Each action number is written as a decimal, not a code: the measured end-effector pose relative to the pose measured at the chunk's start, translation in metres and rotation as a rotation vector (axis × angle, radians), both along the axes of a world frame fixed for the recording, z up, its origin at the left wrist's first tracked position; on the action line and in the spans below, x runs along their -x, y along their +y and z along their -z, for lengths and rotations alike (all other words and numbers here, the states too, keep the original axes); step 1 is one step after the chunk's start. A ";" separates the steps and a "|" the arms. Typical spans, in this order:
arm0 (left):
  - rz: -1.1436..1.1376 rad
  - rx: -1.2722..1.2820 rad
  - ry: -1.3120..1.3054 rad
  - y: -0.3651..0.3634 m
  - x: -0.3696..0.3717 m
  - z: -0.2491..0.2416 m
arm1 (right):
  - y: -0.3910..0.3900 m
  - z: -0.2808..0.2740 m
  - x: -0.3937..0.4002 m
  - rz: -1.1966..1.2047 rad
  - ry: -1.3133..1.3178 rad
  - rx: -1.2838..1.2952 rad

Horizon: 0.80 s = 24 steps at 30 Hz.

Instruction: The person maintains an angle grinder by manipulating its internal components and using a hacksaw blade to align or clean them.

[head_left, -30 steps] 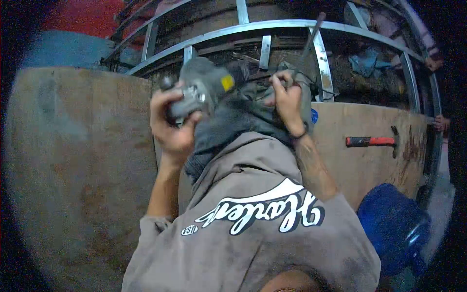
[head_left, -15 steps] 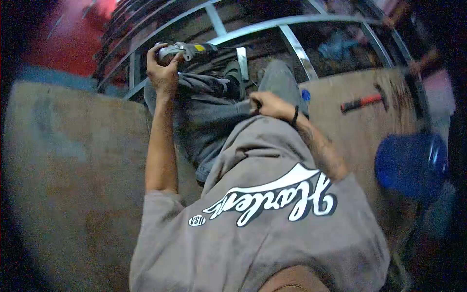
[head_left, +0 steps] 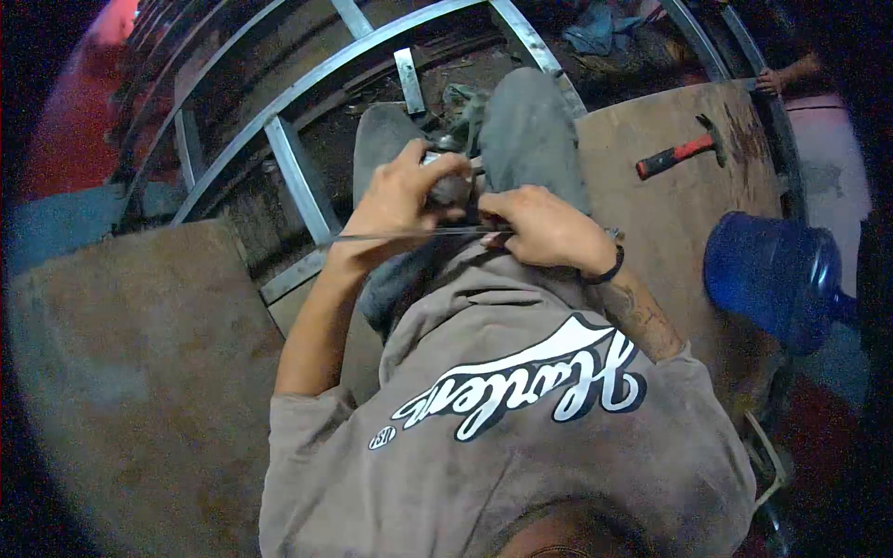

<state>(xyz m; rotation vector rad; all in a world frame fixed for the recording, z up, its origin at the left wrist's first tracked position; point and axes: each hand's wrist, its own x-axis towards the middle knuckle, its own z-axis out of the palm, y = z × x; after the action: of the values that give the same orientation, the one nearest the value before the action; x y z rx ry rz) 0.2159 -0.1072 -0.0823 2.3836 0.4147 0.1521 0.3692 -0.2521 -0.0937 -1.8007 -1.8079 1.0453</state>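
Note:
Between my knees, my left hand (head_left: 405, 191) is wrapped round the rounded metal head of an angle grinder (head_left: 448, 186); the rest of the tool is mostly hidden by the hand and legs. Close beside it on the right, my right hand (head_left: 549, 228) has its fingers curled together in front of my waist. A thin, straight grey strip (head_left: 391, 235) runs from these fingers leftward across my left wrist, seen edge-on and slightly blurred. What kind of thing this strip is, I cannot tell.
A welded metal frame (head_left: 307, 79) curves ahead of my knees. On the wooden board (head_left: 642, 232) to the right lies a hammer (head_left: 684, 153) with a red and black handle, near a blue water jug (head_left: 767, 279). Another person's hand (head_left: 772, 82) touches the frame at upper right.
My left hand has brought the grinder from the upper left in to between my knees. My right hand stays near my waist, now with the thin strip at its fingers.

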 end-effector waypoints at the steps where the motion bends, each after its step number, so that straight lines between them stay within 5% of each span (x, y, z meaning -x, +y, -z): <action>1: -0.008 0.009 0.019 0.004 -0.002 -0.003 | 0.001 0.007 -0.013 -0.014 0.083 -0.093; 6: -0.203 0.099 0.007 0.007 0.014 0.007 | 0.019 0.016 -0.066 0.432 0.779 0.329; 8: -0.254 0.044 0.011 0.001 0.011 0.010 | 0.033 0.039 -0.077 0.565 0.356 -0.130; 11: -0.283 0.058 0.045 -0.007 -0.003 0.013 | 0.046 0.043 -0.081 0.354 0.198 -0.211; 15: -0.325 0.076 0.104 0.010 -0.011 -0.001 | 0.056 -0.014 -0.050 0.244 0.381 -0.145; 21: -0.196 0.079 0.165 -0.002 -0.037 -0.007 | 0.046 -0.028 -0.056 0.080 -0.076 0.238; 24: -0.226 0.122 0.258 0.001 -0.038 -0.013 | 0.039 -0.028 -0.066 0.045 -0.095 0.135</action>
<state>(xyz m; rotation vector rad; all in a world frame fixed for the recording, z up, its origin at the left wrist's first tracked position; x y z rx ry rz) 0.2535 -0.1057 -0.0696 2.2378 0.7924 -0.0788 0.4353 -0.2129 -0.0660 -1.9922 -1.7800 1.1055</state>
